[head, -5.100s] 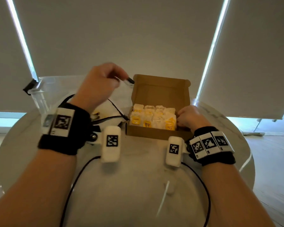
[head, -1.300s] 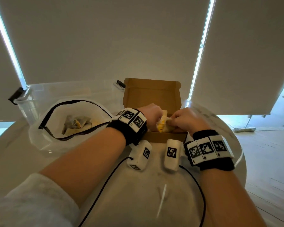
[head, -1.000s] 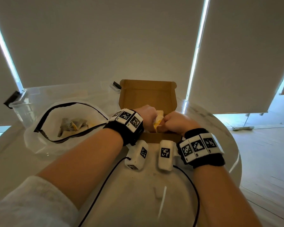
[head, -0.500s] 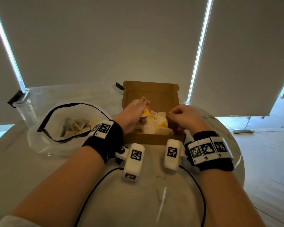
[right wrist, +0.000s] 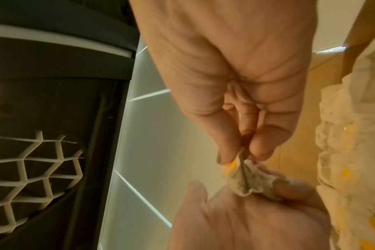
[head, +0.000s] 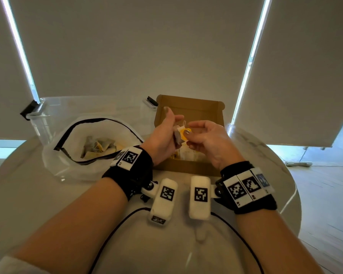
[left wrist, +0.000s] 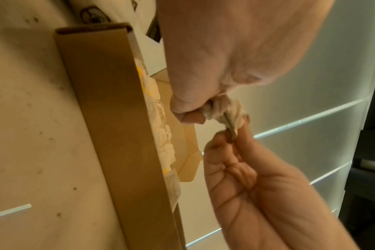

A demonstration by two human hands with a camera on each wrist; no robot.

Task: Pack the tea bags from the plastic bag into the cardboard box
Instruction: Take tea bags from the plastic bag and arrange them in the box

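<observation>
Both hands hold one crumpled tea bag (head: 179,135) with a yellow tag in the air above the open cardboard box (head: 188,168). My left hand (head: 173,133) grips the bag's paper body (left wrist: 225,111) between curled fingers and thumb. My right hand (head: 187,136) pinches the tea bag's other end (right wrist: 246,182) between thumb and fingertip. Several tea bags (head: 183,154) lie packed in the box, and they show as a white and yellow row (left wrist: 163,135) along its front wall (left wrist: 113,135). The plastic bag (head: 67,163) lies open at the left with a few tea bags (head: 99,146) inside.
A clear plastic bin (head: 46,119) stands behind the plastic bag at the back left. The box lid (head: 190,108) stands upright behind my hands. All rests on a round pale table (head: 48,204); black cables run from the wrist cameras toward me.
Both hands have lifted out of the box. The right hand left the box's right side and now pinches the tea bag that the left hand holds.
</observation>
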